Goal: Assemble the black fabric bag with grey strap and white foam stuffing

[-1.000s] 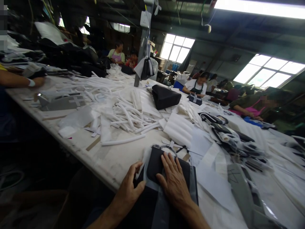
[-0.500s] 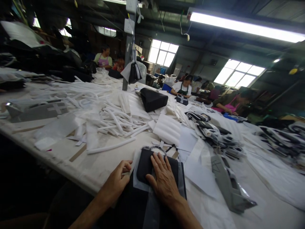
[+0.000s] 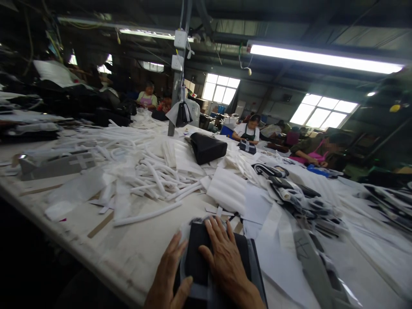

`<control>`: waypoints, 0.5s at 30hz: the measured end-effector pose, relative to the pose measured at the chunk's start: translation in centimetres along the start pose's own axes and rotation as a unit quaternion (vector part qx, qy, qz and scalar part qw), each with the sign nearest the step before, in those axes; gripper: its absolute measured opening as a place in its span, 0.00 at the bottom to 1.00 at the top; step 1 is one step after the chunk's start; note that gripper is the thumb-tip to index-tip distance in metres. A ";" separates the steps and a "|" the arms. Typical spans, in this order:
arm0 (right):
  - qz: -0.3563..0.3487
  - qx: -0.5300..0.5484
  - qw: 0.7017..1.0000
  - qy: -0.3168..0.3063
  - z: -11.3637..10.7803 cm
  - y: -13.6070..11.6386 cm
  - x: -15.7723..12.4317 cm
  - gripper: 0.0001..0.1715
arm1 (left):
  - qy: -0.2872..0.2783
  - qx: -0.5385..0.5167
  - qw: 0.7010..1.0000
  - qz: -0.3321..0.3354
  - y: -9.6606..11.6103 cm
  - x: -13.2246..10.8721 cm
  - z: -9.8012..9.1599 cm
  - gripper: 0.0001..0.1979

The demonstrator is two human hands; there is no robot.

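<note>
A black bag (image 3: pixel 197 240) with translucent wrapping about its edges lies in front of me at the table's near side. My right hand (image 3: pixel 222 253) rests flat on its upper part, fingers stretched forward and thumb apart. At the bag's left edge is my left hand (image 3: pixel 169 274), its thumb spread away from the fingers; it appears to touch the wrapping there. A pale translucent strip runs down the bag between the hands. The lower end of the bag runs out of view.
White foam tubes (image 3: pixel 154 176) are heaped beyond the bag on the white table (image 3: pixel 128 253). A black folded bag (image 3: pixel 207 148) stands behind white padded sheets (image 3: pixel 227 189). Grey tape dispensers (image 3: pixel 317 266) flank the work area. A metal post (image 3: pixel 175 98) rises mid-table; co-workers (image 3: pixel 247 128) sit beyond.
My left hand has moved down along the bag's left side, and its curled fingers have straightened. My right hand stays flat on the bag. The whole view has shifted slightly.
</note>
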State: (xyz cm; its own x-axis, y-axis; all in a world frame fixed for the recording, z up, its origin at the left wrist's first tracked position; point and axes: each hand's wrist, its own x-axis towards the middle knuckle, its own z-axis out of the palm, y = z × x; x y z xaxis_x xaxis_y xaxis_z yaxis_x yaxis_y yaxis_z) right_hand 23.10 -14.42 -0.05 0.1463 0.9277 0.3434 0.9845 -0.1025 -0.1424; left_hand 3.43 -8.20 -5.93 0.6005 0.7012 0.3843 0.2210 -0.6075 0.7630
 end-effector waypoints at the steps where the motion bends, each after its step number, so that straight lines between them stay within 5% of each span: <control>1: 0.009 -0.004 1.000 -0.001 1.0 0.5 -0.2 0.32 | -0.039 0.033 0.998 0.046 -0.1 0.6 0.0 0.33; 4: 0.011 -0.014 1.000 0.009 3.4 1.5 -0.7 0.31 | -0.156 0.105 0.972 0.145 -1.9 1.7 1.0 0.44; 8: -0.018 -0.019 0.999 0.047 5.0 2.1 -1.0 0.33 | -0.183 0.135 0.962 0.155 -4.8 2.2 1.7 0.47; 11: -0.031 -0.016 0.996 0.084 5.8 2.5 -1.0 0.37 | -0.212 0.080 0.963 0.146 -3.6 4.4 -1.0 0.36; 13: -0.033 -0.010 0.995 0.095 6.3 2.7 -1.0 0.40 | -0.185 0.046 0.978 0.084 -1.5 7.5 -3.3 0.18; 15: -0.032 -0.003 0.995 0.096 6.6 2.8 -1.0 0.43 | -0.143 0.040 0.989 0.022 0.3 11.7 -4.5 0.13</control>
State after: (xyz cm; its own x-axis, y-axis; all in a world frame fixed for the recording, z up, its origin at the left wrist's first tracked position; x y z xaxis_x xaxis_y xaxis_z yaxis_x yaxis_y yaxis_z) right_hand 25.07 -13.25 -6.96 0.0989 0.8466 0.5229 0.9928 -0.0484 -0.1094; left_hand 7.06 1.48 1.12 0.8013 0.5464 0.2437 0.2433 -0.6698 0.7015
